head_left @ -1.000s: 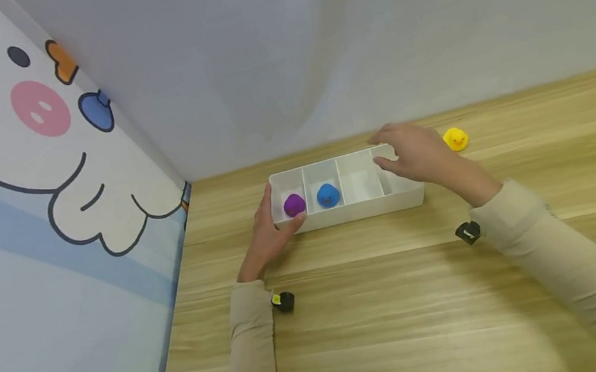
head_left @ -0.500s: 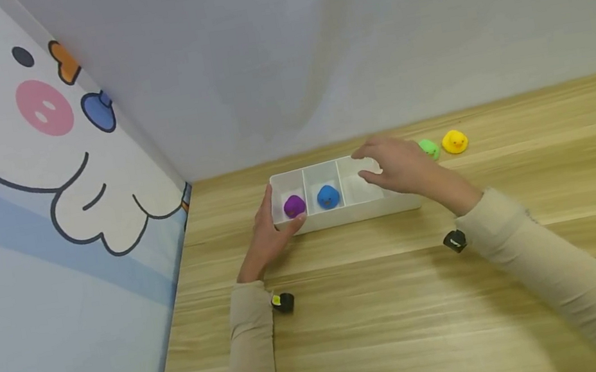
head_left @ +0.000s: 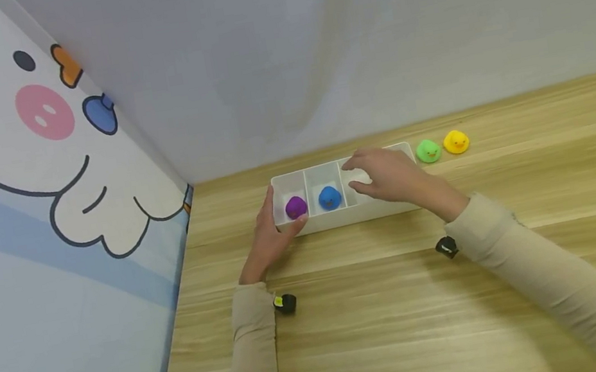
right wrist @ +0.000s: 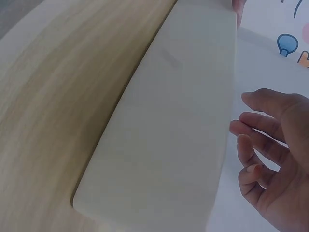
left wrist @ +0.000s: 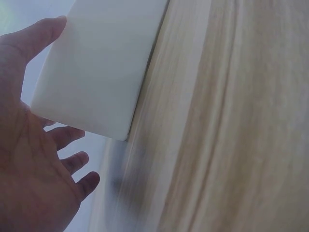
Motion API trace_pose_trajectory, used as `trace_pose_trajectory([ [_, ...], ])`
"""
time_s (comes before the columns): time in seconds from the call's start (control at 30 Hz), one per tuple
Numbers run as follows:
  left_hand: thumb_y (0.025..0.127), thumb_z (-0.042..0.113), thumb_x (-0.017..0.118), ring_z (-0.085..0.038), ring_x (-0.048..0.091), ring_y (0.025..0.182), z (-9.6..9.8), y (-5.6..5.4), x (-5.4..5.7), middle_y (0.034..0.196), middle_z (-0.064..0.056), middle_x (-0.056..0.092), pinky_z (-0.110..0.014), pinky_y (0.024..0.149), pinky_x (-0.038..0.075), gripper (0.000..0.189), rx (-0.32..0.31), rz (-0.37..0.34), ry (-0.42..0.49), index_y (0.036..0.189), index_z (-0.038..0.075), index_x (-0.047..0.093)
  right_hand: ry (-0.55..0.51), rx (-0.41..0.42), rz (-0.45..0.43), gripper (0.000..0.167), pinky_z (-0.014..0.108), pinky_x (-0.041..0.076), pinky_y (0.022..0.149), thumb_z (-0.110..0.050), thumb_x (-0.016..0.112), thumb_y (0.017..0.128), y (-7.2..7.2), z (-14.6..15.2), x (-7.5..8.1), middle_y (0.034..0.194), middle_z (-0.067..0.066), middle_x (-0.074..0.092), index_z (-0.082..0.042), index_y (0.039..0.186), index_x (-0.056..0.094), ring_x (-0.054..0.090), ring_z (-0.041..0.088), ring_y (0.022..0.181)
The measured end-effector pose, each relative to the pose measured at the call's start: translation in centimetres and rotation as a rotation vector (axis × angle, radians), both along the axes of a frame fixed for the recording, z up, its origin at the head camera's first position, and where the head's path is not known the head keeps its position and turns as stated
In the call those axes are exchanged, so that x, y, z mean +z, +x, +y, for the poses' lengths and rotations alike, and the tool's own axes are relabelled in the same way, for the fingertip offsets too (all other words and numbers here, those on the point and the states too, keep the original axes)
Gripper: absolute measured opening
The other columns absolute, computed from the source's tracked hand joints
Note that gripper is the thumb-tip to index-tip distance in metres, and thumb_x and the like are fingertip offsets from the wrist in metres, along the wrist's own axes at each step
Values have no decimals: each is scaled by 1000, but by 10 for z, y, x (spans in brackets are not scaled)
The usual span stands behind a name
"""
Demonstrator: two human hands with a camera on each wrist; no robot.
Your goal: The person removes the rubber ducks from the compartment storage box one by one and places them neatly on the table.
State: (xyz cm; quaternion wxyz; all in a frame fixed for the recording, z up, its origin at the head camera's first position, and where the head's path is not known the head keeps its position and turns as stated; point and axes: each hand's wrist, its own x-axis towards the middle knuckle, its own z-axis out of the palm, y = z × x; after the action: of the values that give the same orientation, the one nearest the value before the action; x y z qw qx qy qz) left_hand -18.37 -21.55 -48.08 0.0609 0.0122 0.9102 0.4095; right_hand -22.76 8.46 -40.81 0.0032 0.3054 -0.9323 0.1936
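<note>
- R-hand grip (head_left: pixel 390 176): thumb & fingertips are standing apart, no obj. visible btwn them; it is hovering over the R half of the tray, w/ its gap facing L. Contact w/ tray: cannot tell.
- L-hand grip (head_left: pixel 269 236): clamping the L end of the white tray (head_left: pixel 357 211), thumb on front rim, fingers going round the end wall; apparently steadying it.
- Step (est.): tray is being held still while the R-hand grip is positioning for a duck. Dir. of transfer, in or out, is remaining unclear.
- Next move (est.): calling for the thumb & fingers to be straddling one duck, then closing; the blue duck (head_left: pixel 330 198) is lying nearest the fingertips. L-hand grip should be holding firm.
- Tray pos./orient.: resting upright on the worktop (head_left: pixel 365 312) near its rear edge; long axis is running L–R, approx. parallel to that edge, R end angling slightly rearward.
- Comps., no. from L: purple duck (head_left: pixel 295 207) is sitting in no. 1, blue in no. 2, both near the front wall; nos. 3–4 are partly hidden.
- Outside, R of tray: green duck (head_left: pixel 428 151) is sitting just beside the end wall, yellow duck (head_left: pixel 456 141) further R; both beaks are pointing twd. the person.
</note>
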Motion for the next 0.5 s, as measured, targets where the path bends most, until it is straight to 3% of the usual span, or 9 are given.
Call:
trace_pose_trajectory([
  [0.5, 90, 55, 69, -40, 14, 160, 5, -3, -1, 174, -13, 9, -66, 126, 19, 106, 23, -3, 3, 166, 31, -1, -48, 67, -71, 41, 52, 60, 91, -32, 69, 97, -11, -16, -13, 138, 9, 67, -11, 132, 68, 65, 33, 125],
])
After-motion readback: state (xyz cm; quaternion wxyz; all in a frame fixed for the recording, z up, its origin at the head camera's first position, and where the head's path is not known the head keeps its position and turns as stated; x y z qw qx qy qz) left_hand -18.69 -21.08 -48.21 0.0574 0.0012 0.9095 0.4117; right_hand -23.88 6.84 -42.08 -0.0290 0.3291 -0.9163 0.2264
